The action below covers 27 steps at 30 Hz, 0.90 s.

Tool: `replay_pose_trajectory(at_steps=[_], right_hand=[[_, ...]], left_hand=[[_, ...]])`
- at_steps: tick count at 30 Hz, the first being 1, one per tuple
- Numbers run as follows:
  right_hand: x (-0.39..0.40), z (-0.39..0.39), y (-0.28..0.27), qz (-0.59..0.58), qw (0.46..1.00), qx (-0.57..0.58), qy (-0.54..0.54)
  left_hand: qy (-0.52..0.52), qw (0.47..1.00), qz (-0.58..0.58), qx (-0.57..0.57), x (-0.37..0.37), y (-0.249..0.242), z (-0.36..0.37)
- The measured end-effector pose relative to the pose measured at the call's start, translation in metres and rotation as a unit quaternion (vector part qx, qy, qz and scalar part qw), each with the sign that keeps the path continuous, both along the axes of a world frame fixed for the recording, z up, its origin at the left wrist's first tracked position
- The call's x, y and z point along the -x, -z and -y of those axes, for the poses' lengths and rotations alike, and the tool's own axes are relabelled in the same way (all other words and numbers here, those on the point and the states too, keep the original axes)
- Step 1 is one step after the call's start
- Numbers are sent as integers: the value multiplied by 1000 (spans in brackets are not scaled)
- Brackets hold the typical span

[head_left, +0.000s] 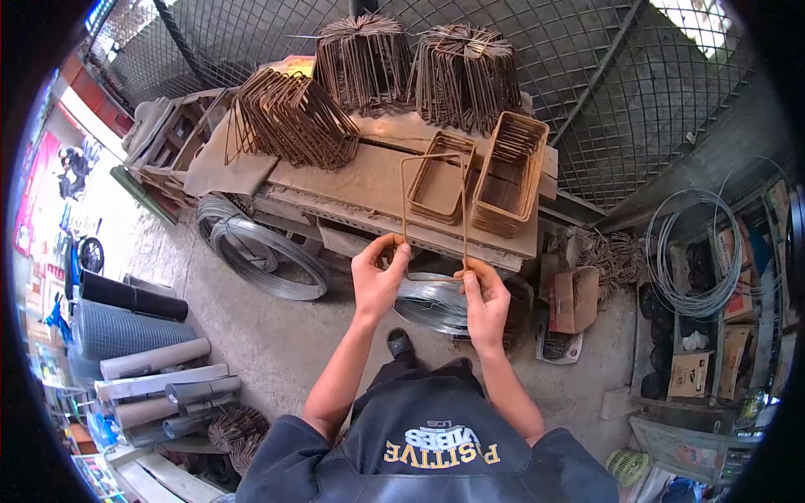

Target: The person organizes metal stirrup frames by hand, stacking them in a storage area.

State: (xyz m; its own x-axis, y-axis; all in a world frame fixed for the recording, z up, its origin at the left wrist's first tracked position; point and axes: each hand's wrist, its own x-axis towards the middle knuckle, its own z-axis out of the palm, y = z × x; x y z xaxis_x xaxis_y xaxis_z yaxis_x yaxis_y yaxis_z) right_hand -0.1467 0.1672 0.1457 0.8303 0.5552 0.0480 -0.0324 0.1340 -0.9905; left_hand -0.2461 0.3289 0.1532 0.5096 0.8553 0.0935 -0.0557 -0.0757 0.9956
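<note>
Left hand (381, 272) and right hand (486, 303) pinch one wire frame (465, 214) by the bench (335, 191): handling step, seemingly; next move needs even grips.

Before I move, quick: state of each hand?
Left hand: closed, holding the wire frame by its left side.
Right hand: closed, holding its right side.

The single view looks forward and steeply down from the person's head, through a round fisheye lens, towards the front of the wooden workbench (360, 186). Nearest, below the lens, is the dark T-shirt (419, 453); the left hand (379, 278) and right hand (486, 303) show close, this side of the bench; the field reaches the wire-mesh fence (604, 109) behind it.
</note>
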Motion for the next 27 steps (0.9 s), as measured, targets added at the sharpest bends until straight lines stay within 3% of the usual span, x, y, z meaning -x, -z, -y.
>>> replay_pose_trajectory(at_steps=[6,8,11,13,15,17,23,25,27], right_hand=[[-8,-18,-13,-16,1000,1,-3],[-10,-26,-14,-116,991,-61,-33],[-15,-39,-22,-156,979,-112,-66],[-11,-53,-30,-155,977,-133,-65],[-8,-67,-36,-153,974,-154,-68],[-4,-79,-38,-101,982,-134,-80],[7,-102,-28,-13,996,-85,-39],[6,-101,-26,12,997,-67,-22],[3,-97,-23,157,987,16,9]], left_hand=[[33,998,2,51,-10,-3,-24],[44,996,-6,83,-12,-3,-34],[92,993,-6,79,-19,-2,-57],[92,983,-123,-98,-26,-8,-73],[55,980,-103,-161,-33,-33,-76],[116,992,-40,-7,-35,-52,-83],[216,976,-18,17,-45,-80,-92],[241,968,-65,-14,-48,-79,-101],[257,964,-66,-13,-52,-80,-106]])
